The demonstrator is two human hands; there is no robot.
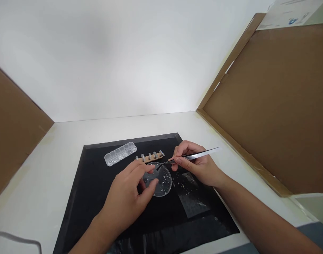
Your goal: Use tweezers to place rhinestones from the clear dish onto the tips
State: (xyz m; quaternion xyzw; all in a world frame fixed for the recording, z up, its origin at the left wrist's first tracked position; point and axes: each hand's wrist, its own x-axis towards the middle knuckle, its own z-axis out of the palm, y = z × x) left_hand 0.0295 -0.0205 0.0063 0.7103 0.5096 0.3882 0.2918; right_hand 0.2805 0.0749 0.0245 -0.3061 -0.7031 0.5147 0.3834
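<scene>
Right in the middle of the black mat sits a small clear round dish, speckled with tiny glinting bits too small to make out, and both hands are on it. The left hand comes in from the near side, fingers curled, thumb and fingertips pinching the dish's left rim to steady it. The right hand is closed around a pair of long metal tweezers, held like a pen, the shiny back end sticking out far and to the right, the dark tips angled down and left to the far edge of the dish, right beside the left hand's fingertips; whether the tips hold anything I cannot tell. Just past the dish, on the far side, lies a narrow brown strip with a row of little pale upright pieces on it. To the left of that strip, a clear compartment box lies slanted on the mat, its small cells in a row. Right of the dish, a clear plastic sheet lies flat on the mat with more tiny glinting specks scattered on it. The mat lies on a white table, and brown cardboard panels stand up along the left and right sides.
</scene>
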